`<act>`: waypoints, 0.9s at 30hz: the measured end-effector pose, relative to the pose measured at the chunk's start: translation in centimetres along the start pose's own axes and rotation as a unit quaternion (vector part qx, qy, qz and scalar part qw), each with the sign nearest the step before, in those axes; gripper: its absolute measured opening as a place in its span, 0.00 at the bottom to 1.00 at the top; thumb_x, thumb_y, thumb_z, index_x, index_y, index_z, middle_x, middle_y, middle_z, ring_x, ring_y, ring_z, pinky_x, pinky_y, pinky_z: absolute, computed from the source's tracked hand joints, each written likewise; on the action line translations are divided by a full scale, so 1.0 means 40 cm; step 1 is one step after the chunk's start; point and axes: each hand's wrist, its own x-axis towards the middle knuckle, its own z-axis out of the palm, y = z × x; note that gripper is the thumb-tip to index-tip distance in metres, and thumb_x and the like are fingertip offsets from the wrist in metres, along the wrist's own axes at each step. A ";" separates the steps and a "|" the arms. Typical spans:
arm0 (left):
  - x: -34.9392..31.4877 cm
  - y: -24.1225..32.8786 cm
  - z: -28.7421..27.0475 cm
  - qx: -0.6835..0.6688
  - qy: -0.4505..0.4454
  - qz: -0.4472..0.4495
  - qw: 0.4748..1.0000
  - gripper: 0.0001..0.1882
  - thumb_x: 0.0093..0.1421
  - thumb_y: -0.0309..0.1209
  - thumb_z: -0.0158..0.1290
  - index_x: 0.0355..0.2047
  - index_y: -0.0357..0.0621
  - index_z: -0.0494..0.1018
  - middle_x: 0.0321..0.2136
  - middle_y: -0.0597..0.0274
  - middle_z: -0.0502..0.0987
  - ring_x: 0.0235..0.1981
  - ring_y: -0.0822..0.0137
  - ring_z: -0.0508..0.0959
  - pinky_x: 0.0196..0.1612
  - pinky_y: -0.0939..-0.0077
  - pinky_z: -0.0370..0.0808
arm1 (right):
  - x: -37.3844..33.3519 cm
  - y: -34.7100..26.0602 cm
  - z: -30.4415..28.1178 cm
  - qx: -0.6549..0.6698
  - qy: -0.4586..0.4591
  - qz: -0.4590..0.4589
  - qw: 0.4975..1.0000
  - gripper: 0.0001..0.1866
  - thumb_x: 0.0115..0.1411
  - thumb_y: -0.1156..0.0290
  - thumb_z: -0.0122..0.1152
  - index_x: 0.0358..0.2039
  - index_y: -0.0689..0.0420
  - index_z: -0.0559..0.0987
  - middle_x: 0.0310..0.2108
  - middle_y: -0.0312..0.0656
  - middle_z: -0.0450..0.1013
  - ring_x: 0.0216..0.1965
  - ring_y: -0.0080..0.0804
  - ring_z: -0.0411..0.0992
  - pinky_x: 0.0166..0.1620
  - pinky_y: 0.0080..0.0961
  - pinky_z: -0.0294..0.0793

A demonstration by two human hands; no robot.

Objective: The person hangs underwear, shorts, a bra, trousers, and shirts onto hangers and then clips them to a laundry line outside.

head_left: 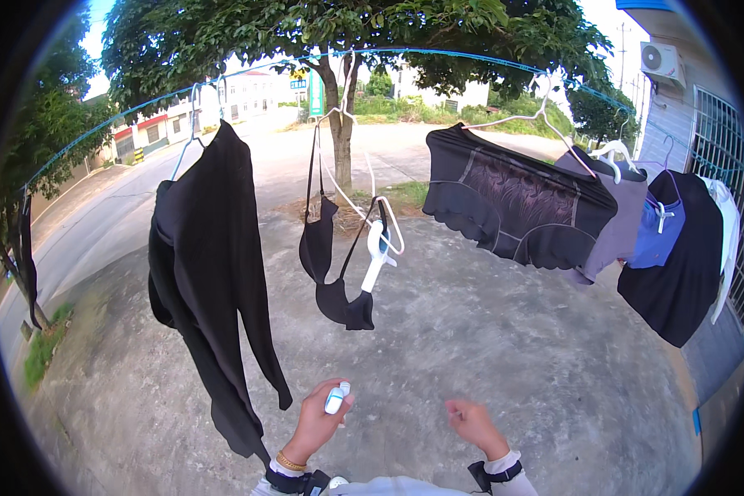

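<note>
My left hand (312, 426) is closed around a small white-and-blue clip (336, 400), low in the middle of the view. To its right, my right hand (476, 428) is raised with the fingers curled in; they look slightly blurred, and nothing shows in them. Above and ahead of both hands, a black bra (332, 299) dangles from a white hanger (372, 178), touching neither hand. A larger white clip (375, 263) is attached near that hanger's lower bar. Left of the bra, a black long-sleeved garment (211, 223) droops from a light blue hanger (186, 149), its lower end close to my left hand.
A blue line (438, 51) spans the top. On the right hang black lace-panelled shorts (521, 194), a grey garment (616, 215) and a dark garment (678, 264). A tree trunk (339, 140) stands behind the line. A building with a barred window (723, 132) borders the right side.
</note>
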 end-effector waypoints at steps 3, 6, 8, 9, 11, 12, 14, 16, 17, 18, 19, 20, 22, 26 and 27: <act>-0.048 0.027 0.028 0.004 0.010 -0.019 1.000 0.15 0.58 0.27 0.57 0.44 0.34 0.72 0.39 0.58 0.74 0.21 0.75 0.75 0.22 0.80 0.72 | -0.038 -0.004 -0.036 -0.036 -0.092 0.024 0.995 0.14 0.56 0.71 0.55 0.43 0.57 0.78 0.32 0.50 0.77 0.34 0.45 0.76 0.37 0.34 0.74; -0.084 0.054 0.054 0.018 0.027 -0.018 0.999 0.15 0.58 0.27 0.57 0.44 0.34 0.72 0.38 0.58 0.74 0.20 0.75 0.75 0.21 0.80 0.72 | -0.065 0.052 -0.033 -0.071 -0.125 -0.017 0.989 0.14 0.56 0.70 0.55 0.43 0.56 0.78 0.31 0.50 0.77 0.33 0.46 0.76 0.37 0.32 0.74; -0.108 0.065 0.065 0.026 0.040 -0.017 0.999 0.15 0.58 0.27 0.57 0.44 0.34 0.72 0.38 0.58 0.74 0.20 0.74 0.75 0.21 0.80 0.72 | -0.073 0.064 -0.032 -0.048 -0.159 -0.010 0.986 0.14 0.56 0.70 0.55 0.44 0.56 0.78 0.33 0.47 0.77 0.34 0.41 0.76 0.38 0.30 0.74; -0.123 0.071 0.071 0.032 0.041 -0.015 0.999 0.15 0.57 0.27 0.57 0.43 0.34 0.72 0.37 0.58 0.74 0.20 0.74 0.75 0.21 0.79 0.72 | -0.074 0.067 -0.032 -0.028 -0.187 0.005 0.982 0.15 0.57 0.69 0.55 0.45 0.57 0.77 0.34 0.44 0.77 0.34 0.37 0.76 0.39 0.29 0.74; -0.150 0.078 0.076 0.042 0.046 -0.015 0.998 0.14 0.57 0.27 0.57 0.43 0.34 0.72 0.37 0.58 0.74 0.20 0.74 0.75 0.21 0.79 0.72 | -0.076 -0.019 -0.068 0.166 -0.246 0.040 0.954 0.16 0.60 0.67 0.54 0.47 0.59 0.76 0.37 0.44 0.76 0.37 0.36 0.76 0.41 0.30 0.74; -0.163 0.079 0.074 0.067 0.048 -0.018 0.996 0.14 0.57 0.27 0.57 0.43 0.34 0.72 0.35 0.59 0.75 0.20 0.74 0.75 0.21 0.79 0.72 | -0.076 -0.084 -0.103 0.349 -0.292 0.079 0.887 0.17 0.63 0.64 0.53 0.49 0.60 0.75 0.40 0.44 0.76 0.40 0.35 0.76 0.43 0.31 0.73; -0.197 0.073 0.065 0.096 0.054 -0.029 0.994 0.14 0.57 0.27 0.57 0.43 0.35 0.72 0.34 0.59 0.75 0.20 0.74 0.75 0.21 0.79 0.73 | -0.063 -0.223 -0.197 0.394 -0.395 -0.044 0.829 0.26 0.67 0.55 0.47 0.55 0.63 0.70 0.49 0.44 0.71 0.49 0.35 0.72 0.52 0.34 0.69; -0.229 0.065 0.049 0.087 0.085 -0.071 0.990 0.15 0.56 0.26 0.58 0.44 0.35 0.72 0.31 0.59 0.75 0.20 0.74 0.75 0.22 0.79 0.73 | -0.061 -0.366 -0.275 0.446 -0.479 -0.190 0.732 0.27 0.67 0.52 0.43 0.51 0.65 0.72 0.47 0.48 0.72 0.49 0.42 0.72 0.58 0.38 0.63; -0.240 0.067 0.040 0.087 0.082 -0.077 0.990 0.15 0.56 0.26 0.58 0.44 0.35 0.72 0.31 0.59 0.75 0.20 0.74 0.75 0.22 0.79 0.73 | -0.054 -0.434 -0.291 0.460 -0.512 -0.268 0.674 0.28 0.67 0.51 0.42 0.52 0.64 0.71 0.47 0.49 0.72 0.49 0.46 0.71 0.59 0.41 0.61; -0.253 0.071 0.030 0.080 0.090 -0.082 0.989 0.15 0.56 0.26 0.58 0.44 0.36 0.71 0.31 0.59 0.75 0.20 0.74 0.75 0.22 0.79 0.73 | -0.064 -0.499 -0.288 0.469 -0.540 -0.342 0.609 0.29 0.67 0.49 0.41 0.52 0.63 0.70 0.48 0.50 0.72 0.50 0.50 0.70 0.60 0.44 0.59; -0.248 0.077 0.030 0.071 0.081 -0.078 0.991 0.16 0.56 0.26 0.58 0.44 0.36 0.71 0.30 0.59 0.75 0.19 0.73 0.75 0.22 0.79 0.73 | -0.114 -0.563 -0.281 0.471 -0.526 -0.337 0.623 0.29 0.67 0.49 0.41 0.52 0.63 0.70 0.48 0.50 0.72 0.50 0.50 0.70 0.60 0.44 0.59; -0.252 0.067 0.022 0.077 0.074 -0.077 0.991 0.15 0.57 0.26 0.57 0.44 0.36 0.71 0.30 0.59 0.76 0.20 0.73 0.76 0.22 0.80 0.73 | -0.156 -0.635 -0.257 0.562 -0.486 -0.415 0.525 0.35 0.66 0.46 0.42 0.56 0.68 0.65 0.53 0.55 0.65 0.55 0.49 0.65 0.59 0.42 0.59; -0.262 0.076 0.004 0.081 0.078 -0.075 0.991 0.15 0.57 0.26 0.57 0.43 0.35 0.72 0.32 0.59 0.76 0.20 0.73 0.76 0.22 0.80 0.73 | -0.186 -0.724 -0.228 0.635 -0.435 -0.486 0.414 0.42 0.64 0.42 0.43 0.59 0.73 0.59 0.58 0.59 0.59 0.59 0.48 0.60 0.58 0.41 0.58; -0.268 0.064 -0.054 0.045 0.085 -0.038 0.995 0.12 0.57 0.25 0.57 0.40 0.32 0.73 0.37 0.57 0.75 0.21 0.74 0.76 0.22 0.81 0.73 | -0.195 -0.795 -0.192 0.638 -0.547 -0.492 0.227 0.58 0.57 0.30 0.36 0.61 0.81 0.45 0.65 0.71 0.36 0.67 0.60 0.39 0.65 0.51 0.39; -0.268 0.064 -0.081 0.043 0.083 -0.034 0.995 0.12 0.57 0.25 0.57 0.40 0.32 0.73 0.37 0.57 0.75 0.21 0.74 0.76 0.22 0.81 0.73 | -0.198 -0.806 -0.191 0.627 -0.547 -0.492 0.255 0.59 0.57 0.29 0.36 0.61 0.81 0.45 0.64 0.73 0.37 0.67 0.62 0.39 0.64 0.53 0.39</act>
